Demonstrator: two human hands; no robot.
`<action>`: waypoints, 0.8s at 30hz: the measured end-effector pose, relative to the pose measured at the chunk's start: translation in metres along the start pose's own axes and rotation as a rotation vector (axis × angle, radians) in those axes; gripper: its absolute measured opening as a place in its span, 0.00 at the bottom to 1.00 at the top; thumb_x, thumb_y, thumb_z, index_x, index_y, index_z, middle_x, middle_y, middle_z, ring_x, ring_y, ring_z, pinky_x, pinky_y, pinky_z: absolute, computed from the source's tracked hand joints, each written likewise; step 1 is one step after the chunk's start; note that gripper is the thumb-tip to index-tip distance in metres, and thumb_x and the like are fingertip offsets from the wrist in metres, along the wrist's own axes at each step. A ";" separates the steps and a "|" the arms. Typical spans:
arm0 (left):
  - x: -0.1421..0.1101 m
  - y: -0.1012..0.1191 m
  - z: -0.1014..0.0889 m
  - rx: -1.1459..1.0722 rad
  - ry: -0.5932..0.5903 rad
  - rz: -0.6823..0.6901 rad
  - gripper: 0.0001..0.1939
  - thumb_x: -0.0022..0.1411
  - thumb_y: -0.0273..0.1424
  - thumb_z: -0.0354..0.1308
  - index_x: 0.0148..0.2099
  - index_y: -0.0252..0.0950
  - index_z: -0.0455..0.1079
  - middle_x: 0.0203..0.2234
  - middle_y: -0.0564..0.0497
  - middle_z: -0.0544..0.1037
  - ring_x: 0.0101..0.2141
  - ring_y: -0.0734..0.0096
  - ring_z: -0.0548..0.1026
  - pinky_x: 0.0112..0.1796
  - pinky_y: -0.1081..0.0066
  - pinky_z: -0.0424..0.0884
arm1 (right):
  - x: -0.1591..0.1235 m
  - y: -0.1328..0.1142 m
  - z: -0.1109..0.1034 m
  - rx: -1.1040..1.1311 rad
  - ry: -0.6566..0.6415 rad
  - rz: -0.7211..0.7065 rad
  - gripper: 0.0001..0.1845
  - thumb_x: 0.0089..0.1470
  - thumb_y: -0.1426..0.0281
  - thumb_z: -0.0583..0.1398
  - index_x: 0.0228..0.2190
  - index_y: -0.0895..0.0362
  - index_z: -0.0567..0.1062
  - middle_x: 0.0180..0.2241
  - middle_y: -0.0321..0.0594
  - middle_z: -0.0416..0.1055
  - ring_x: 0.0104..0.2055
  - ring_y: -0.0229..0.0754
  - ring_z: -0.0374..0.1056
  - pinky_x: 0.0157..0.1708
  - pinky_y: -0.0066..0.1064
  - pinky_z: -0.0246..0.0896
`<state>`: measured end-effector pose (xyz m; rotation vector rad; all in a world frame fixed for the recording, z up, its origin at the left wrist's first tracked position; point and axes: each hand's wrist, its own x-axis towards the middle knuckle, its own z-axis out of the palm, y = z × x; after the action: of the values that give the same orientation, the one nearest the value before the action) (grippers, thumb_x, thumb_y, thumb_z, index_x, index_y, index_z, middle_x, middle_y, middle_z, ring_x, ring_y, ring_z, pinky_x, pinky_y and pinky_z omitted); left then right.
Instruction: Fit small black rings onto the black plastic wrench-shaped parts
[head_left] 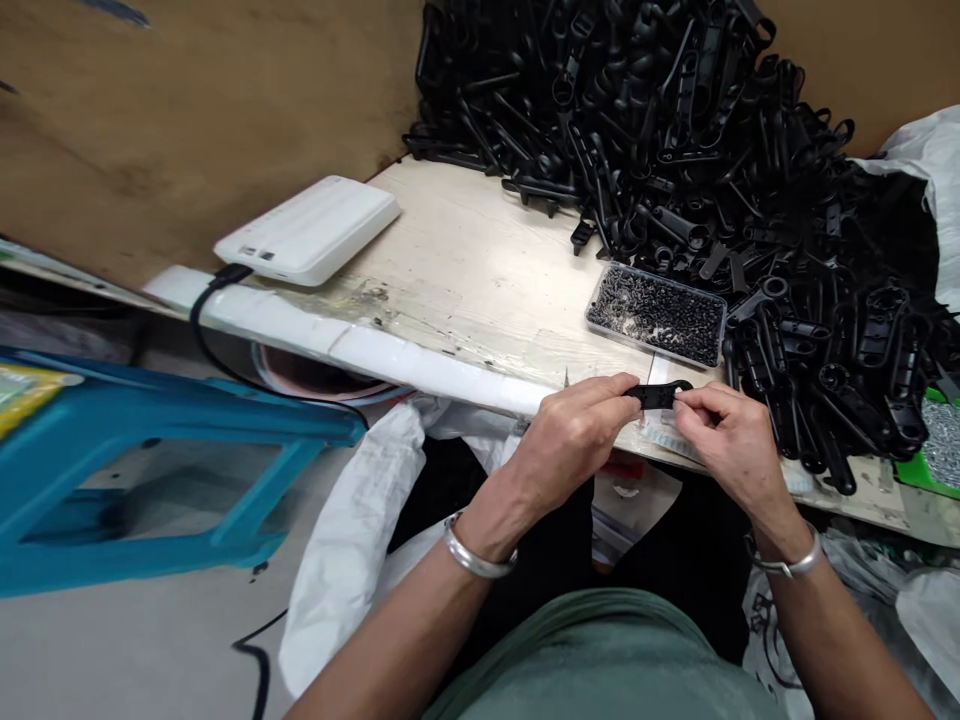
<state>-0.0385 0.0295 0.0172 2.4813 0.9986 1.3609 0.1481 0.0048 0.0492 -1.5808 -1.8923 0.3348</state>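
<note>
Between my two hands, at the table's front edge, is a small elongated black plastic part. My left hand is closed on its left end, thumb and fingers pinching it. The fingertips of my right hand are pinched together at the part's right end; whether they grip the part itself or some tiny piece is too small to tell. Just beyond my hands lies a clear shallow box filled with tiny black pieces. A large heap of black plastic parts spreads behind and to the right of it.
A white box-shaped device with a black cable sits at the table's left. A blue plastic stool stands on the floor at left. White sacking hangs below the edge. A green tray of small metal pieces is far right.
</note>
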 end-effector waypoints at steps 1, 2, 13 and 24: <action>0.000 0.000 0.000 -0.009 0.005 0.002 0.08 0.66 0.24 0.54 0.35 0.34 0.74 0.39 0.47 0.81 0.38 0.70 0.80 0.41 0.74 0.77 | 0.000 0.000 -0.001 -0.018 -0.006 -0.025 0.11 0.53 0.74 0.57 0.23 0.57 0.76 0.19 0.33 0.62 0.21 0.35 0.58 0.23 0.28 0.52; 0.000 0.000 0.001 -0.020 0.004 0.007 0.08 0.66 0.25 0.54 0.35 0.33 0.74 0.40 0.46 0.81 0.38 0.70 0.80 0.41 0.74 0.77 | 0.000 0.001 -0.002 -0.038 -0.018 -0.051 0.11 0.53 0.74 0.56 0.22 0.57 0.75 0.19 0.33 0.61 0.21 0.35 0.57 0.23 0.28 0.52; -0.001 -0.002 0.009 -0.102 -0.008 -0.031 0.06 0.64 0.24 0.57 0.35 0.34 0.75 0.39 0.50 0.81 0.38 0.71 0.80 0.42 0.75 0.77 | -0.004 0.011 -0.017 -0.286 -0.173 -0.337 0.14 0.56 0.79 0.53 0.23 0.58 0.74 0.21 0.35 0.62 0.22 0.35 0.60 0.25 0.28 0.52; 0.001 -0.005 0.014 -0.160 -0.099 -0.110 0.05 0.61 0.23 0.60 0.34 0.37 0.77 0.38 0.53 0.82 0.38 0.71 0.81 0.40 0.75 0.78 | -0.002 0.023 -0.028 -0.281 -0.342 -0.355 0.13 0.56 0.77 0.54 0.26 0.57 0.76 0.23 0.36 0.66 0.24 0.36 0.62 0.26 0.28 0.53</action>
<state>-0.0295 0.0366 0.0078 2.3163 0.9498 1.2223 0.1835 0.0031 0.0572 -1.3821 -2.5310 0.1975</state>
